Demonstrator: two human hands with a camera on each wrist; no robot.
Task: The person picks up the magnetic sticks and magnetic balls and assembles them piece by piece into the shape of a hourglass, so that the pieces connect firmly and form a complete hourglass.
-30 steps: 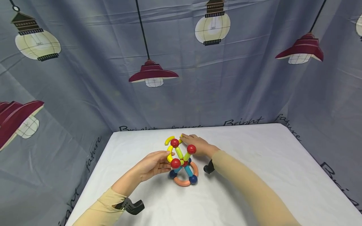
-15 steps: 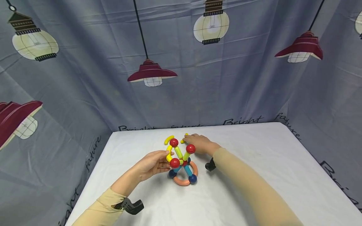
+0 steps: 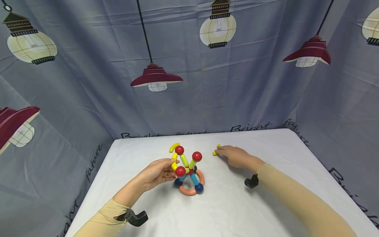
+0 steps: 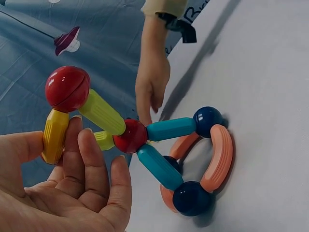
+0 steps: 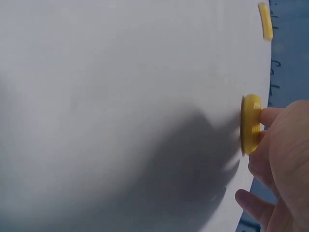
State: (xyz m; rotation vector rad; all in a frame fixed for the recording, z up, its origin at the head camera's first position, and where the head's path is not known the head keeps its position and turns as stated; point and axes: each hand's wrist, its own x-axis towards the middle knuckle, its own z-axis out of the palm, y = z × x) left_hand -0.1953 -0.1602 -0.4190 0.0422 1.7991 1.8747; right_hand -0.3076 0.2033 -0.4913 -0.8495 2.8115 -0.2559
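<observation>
A magnetic building toy stands on the white table: a ring of orange curved sticks (image 4: 220, 159) and dark blue balls (image 4: 192, 198), turquoise sticks (image 4: 159, 166) rising to a red ball (image 4: 129, 135), and lime sticks with red balls (image 3: 196, 156) on top. My left hand (image 4: 91, 193) pinches a yellow curved magnetic stick (image 4: 55, 135) attached beneath a red ball (image 4: 67, 88). To the right of the toy, my right hand (image 3: 237, 156) holds a loose yellow curved stick (image 5: 251, 124) at the table by its fingertips. Part of that stick is hidden by fingers.
Another yellow curved stick (image 3: 174, 147) lies just behind the toy, also near the table edge in the right wrist view. A grey curtain printed with lamps surrounds the white table (image 3: 207, 214). Each wrist wears a black camera mount (image 3: 251, 181).
My right hand has moved to the right, away from the toy, and the loose yellow stick has moved with it. My left hand keeps its hold on the toy.
</observation>
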